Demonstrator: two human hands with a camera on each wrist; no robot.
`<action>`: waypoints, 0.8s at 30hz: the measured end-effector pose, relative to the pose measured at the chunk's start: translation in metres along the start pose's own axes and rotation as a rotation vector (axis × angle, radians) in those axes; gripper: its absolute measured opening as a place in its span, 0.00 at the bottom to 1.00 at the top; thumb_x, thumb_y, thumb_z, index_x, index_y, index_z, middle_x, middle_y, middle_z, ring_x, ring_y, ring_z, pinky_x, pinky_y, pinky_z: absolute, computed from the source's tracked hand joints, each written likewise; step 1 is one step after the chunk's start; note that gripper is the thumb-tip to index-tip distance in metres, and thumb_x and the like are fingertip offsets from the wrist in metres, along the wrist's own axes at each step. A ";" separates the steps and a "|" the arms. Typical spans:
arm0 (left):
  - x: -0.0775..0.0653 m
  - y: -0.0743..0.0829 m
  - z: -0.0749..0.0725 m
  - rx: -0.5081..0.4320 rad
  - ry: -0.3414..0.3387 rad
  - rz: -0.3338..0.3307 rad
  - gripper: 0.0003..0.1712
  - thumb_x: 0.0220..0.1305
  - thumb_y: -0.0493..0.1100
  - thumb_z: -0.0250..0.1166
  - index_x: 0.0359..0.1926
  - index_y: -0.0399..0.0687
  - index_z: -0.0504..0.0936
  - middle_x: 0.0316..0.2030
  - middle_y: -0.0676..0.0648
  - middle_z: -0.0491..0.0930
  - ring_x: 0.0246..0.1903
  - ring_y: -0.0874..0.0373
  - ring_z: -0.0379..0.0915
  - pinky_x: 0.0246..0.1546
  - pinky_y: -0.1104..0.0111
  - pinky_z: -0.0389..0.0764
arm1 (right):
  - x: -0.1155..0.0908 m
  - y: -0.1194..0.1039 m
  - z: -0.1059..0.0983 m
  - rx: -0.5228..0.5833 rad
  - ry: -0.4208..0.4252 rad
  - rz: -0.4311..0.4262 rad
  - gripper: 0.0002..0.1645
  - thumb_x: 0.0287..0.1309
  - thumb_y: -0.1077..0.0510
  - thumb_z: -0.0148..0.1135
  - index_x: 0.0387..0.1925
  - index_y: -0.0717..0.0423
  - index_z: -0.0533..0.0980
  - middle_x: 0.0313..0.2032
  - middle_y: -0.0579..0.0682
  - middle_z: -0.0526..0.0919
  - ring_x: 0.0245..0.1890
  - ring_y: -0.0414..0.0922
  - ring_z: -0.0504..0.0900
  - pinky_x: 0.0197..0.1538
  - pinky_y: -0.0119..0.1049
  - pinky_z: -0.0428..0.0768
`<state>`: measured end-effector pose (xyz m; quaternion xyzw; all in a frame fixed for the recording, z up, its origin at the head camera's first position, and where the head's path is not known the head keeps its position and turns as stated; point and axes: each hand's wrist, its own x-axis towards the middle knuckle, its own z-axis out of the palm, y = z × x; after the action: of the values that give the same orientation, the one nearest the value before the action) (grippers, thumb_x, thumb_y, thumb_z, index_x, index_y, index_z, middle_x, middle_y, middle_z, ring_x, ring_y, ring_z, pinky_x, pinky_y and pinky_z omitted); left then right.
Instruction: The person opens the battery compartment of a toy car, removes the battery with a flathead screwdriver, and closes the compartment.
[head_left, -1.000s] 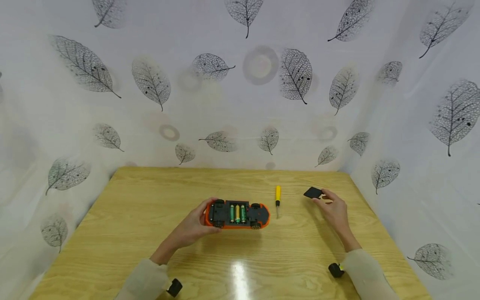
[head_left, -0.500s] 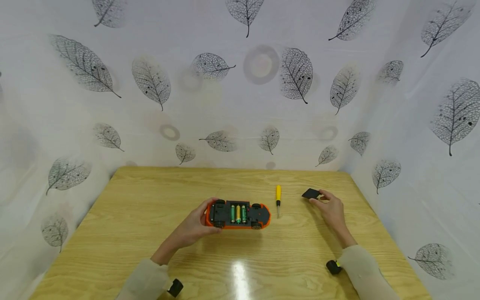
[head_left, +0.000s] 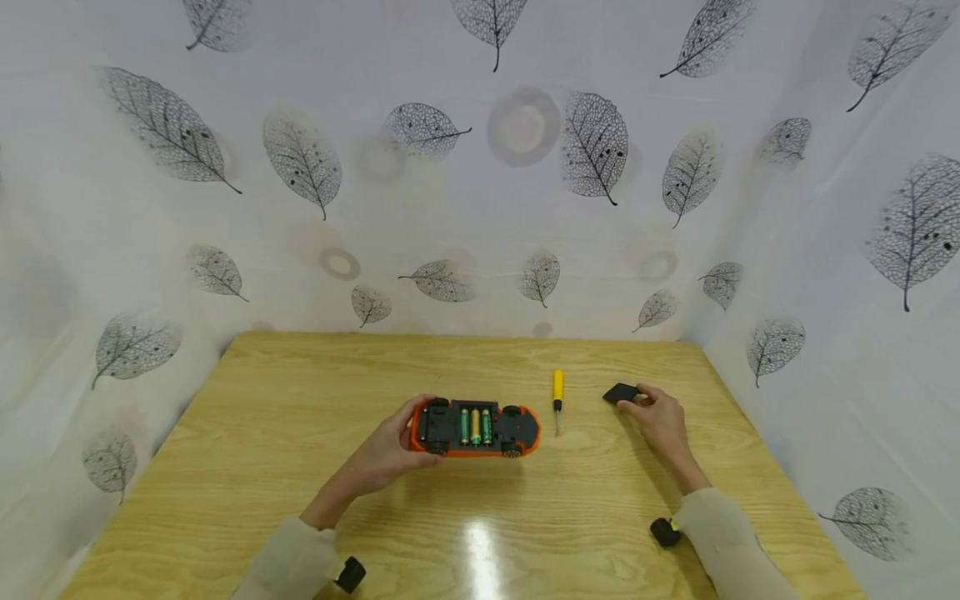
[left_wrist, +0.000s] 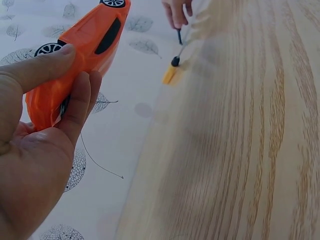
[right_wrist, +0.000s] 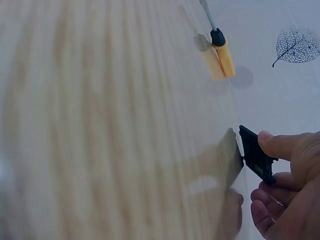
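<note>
My left hand (head_left: 386,454) grips the rear end of an orange toy car (head_left: 517,429), which is turned so its black underside faces me. In that underside an uncovered battery compartment shows several green and yellow batteries (head_left: 476,427) side by side. The left wrist view shows the car's glossy orange body (left_wrist: 82,60) between thumb and fingers. Over at the right, my right hand (head_left: 663,425) pinches a thin black battery cover (head_left: 621,393) between thumb and fingers. In the right wrist view one corner of the cover (right_wrist: 256,155) comes right down at the tabletop.
A screwdriver (head_left: 557,392) with a yellow handle lies on the wooden table (head_left: 300,392), between the car and the right hand, its tip toward me. A white leaf-print curtain (head_left: 442,208) encloses the back and sides of the table.
My right hand has moved slightly left and lowered the black cover closer to the table. The left hand and the car have stayed nearly still.
</note>
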<state>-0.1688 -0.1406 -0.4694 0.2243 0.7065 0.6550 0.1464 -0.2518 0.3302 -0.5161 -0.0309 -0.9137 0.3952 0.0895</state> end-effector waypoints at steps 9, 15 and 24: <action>0.001 -0.001 0.001 -0.004 0.000 -0.005 0.51 0.63 0.29 0.72 0.79 0.37 0.51 0.71 0.27 0.59 0.61 0.36 0.73 0.51 0.64 0.85 | 0.001 -0.001 0.003 -0.073 -0.039 -0.022 0.40 0.65 0.55 0.71 0.67 0.78 0.68 0.50 0.73 0.82 0.50 0.65 0.81 0.52 0.60 0.81; 0.000 -0.002 0.001 -0.001 0.002 -0.002 0.51 0.63 0.29 0.72 0.79 0.38 0.51 0.71 0.27 0.59 0.61 0.36 0.73 0.51 0.64 0.84 | 0.001 -0.004 0.003 -0.167 -0.050 -0.074 0.39 0.63 0.55 0.72 0.63 0.81 0.70 0.50 0.76 0.81 0.49 0.68 0.82 0.52 0.62 0.81; 0.000 -0.002 0.001 0.003 0.004 -0.005 0.51 0.63 0.29 0.72 0.79 0.37 0.50 0.71 0.27 0.59 0.61 0.37 0.74 0.51 0.64 0.84 | 0.001 -0.005 0.004 -0.219 -0.060 -0.118 0.36 0.62 0.58 0.72 0.62 0.81 0.72 0.57 0.78 0.76 0.56 0.73 0.77 0.57 0.66 0.77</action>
<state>-0.1684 -0.1397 -0.4718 0.2215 0.7083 0.6541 0.1465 -0.2530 0.3243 -0.5150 0.0251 -0.9539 0.2880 0.0811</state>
